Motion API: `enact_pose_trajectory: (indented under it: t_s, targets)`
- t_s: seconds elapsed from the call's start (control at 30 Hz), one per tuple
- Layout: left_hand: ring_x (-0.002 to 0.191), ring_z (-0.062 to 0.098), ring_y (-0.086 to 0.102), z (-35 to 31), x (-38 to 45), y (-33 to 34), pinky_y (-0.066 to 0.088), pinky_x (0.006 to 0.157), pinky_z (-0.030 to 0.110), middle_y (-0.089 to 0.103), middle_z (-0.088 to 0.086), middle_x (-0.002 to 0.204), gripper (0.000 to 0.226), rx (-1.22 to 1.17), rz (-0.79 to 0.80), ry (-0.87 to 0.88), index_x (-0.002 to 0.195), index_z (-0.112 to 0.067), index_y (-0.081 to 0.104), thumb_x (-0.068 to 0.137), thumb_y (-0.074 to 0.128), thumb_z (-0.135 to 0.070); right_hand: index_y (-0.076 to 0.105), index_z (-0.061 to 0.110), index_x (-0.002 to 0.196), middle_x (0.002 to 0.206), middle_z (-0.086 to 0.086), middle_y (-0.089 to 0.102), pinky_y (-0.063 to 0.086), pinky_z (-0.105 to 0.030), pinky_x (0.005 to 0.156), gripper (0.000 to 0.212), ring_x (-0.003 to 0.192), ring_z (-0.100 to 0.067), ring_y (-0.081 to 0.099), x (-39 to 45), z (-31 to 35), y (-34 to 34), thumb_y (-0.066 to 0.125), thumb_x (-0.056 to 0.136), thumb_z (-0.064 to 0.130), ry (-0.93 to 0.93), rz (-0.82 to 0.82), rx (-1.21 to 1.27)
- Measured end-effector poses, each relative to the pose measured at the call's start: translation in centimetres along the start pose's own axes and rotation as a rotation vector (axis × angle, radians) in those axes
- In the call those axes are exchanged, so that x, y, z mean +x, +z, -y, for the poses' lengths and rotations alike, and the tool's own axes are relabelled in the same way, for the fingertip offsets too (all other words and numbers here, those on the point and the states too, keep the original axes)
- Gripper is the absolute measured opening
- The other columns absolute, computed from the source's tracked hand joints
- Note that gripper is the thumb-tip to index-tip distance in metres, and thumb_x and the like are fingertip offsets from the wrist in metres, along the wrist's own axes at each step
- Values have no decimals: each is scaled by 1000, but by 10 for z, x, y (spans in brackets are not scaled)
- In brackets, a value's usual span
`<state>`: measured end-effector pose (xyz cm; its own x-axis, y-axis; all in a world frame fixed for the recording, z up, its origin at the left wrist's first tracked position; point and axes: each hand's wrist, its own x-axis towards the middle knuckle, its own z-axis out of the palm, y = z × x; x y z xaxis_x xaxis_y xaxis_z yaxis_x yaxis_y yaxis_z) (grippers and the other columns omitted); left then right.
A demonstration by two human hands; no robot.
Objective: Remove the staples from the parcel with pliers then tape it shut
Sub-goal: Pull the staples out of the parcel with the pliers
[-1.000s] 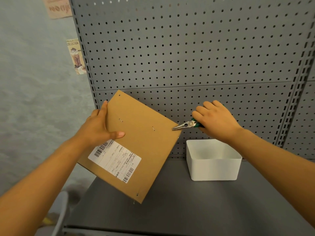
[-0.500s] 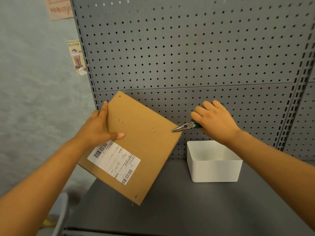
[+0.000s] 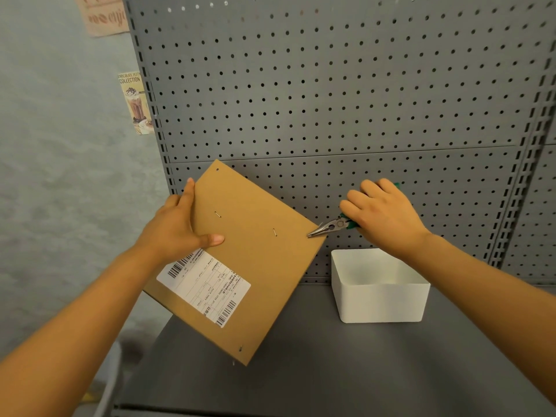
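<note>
The grey worktop point(image 3: 331, 371) fills the lower part of the view, and two bare forearms reach in over it from the near corners. Held up above its left end is the parcel point(image 3: 258, 266), a flat brown cardboard pack turned face-on to the camera and tilted like a diamond: its long axis runs from the top corner at upper left down to the bottom corner at lower right, which hangs just over the worktop. A white shipping label point(image 3: 204, 287) with barcodes sits on its lower left part. The left hand point(image 3: 177, 230) grasps the parcel at its upper left edge, thumb pressed across the front just above the label, forefinger lying along the edge. Two staples point(image 3: 217, 214) sit in the middle of the face, one near the thumb and one further right; another small one is by the bottom corner.

To the right, a white tub point(image 3: 380, 302) stands on the worktop near the back. Above it the right hand point(image 3: 385, 218) is clenched round the green handles of the pliers point(image 3: 329, 227). The pliers lie nearly level, nose pointing left and slightly down, tip touching the parcel's right corner.

Behind everything rises a grey pegboard point(image 3: 331, 85), with a drinks poster point(image 3: 135, 103) on the wall to its left.
</note>
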<state>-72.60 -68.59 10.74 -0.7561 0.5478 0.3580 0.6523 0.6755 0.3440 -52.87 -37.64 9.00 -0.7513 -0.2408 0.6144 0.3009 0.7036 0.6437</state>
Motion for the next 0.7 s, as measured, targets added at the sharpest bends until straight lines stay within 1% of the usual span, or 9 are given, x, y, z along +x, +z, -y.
enact_pose_trajectory:
  t_s: [0.1, 0.23, 0.37, 0.47, 0.7]
  targets:
    - [129, 30, 38, 0, 1, 0, 42, 99, 50, 30, 8, 145, 124, 10, -3, -1, 150, -28, -13, 67, 76, -54, 53, 12, 80, 70, -6, 50, 36, -35, 62, 24, 67, -25, 43, 2, 5, -2, 73, 67, 5, -11, -22, 12]
    - [127, 29, 40, 1, -1, 0, 43, 98, 49, 30, 7, 144, 123, 2, -2, 1, 149, -29, -13, 68, 75, -55, 52, 13, 79, 70, -5, 49, 36, -36, 63, 22, 67, -25, 43, 0, 7, -3, 70, 70, 5, -14, -42, 25]
    - [128, 30, 39, 0, 0, 0, 43, 99, 49, 29, 8, 145, 123, -3, -2, 7, 149, -28, -13, 68, 75, -54, 52, 13, 80, 71, -5, 49, 38, -36, 63, 24, 67, -26, 44, 3, 12, -2, 70, 68, 3, -11, -35, 45]
    - [127, 29, 40, 3, 0, 1, 43, 98, 50, 30, 8, 144, 123, -6, -5, 8, 149, -29, -14, 68, 75, -54, 54, 13, 80, 72, -6, 51, 39, -36, 63, 24, 68, -26, 45, 3, 12, -3, 72, 66, 4, -13, -32, 48]
    - [125, 29, 43, 5, 1, 0, 45, 95, 47, 30, 8, 144, 123, -11, 15, 3, 149, -28, -14, 69, 75, -52, 53, 13, 80, 70, -5, 50, 37, -35, 62, 25, 67, -26, 45, 3, 15, -7, 69, 64, 0, -3, -61, 51]
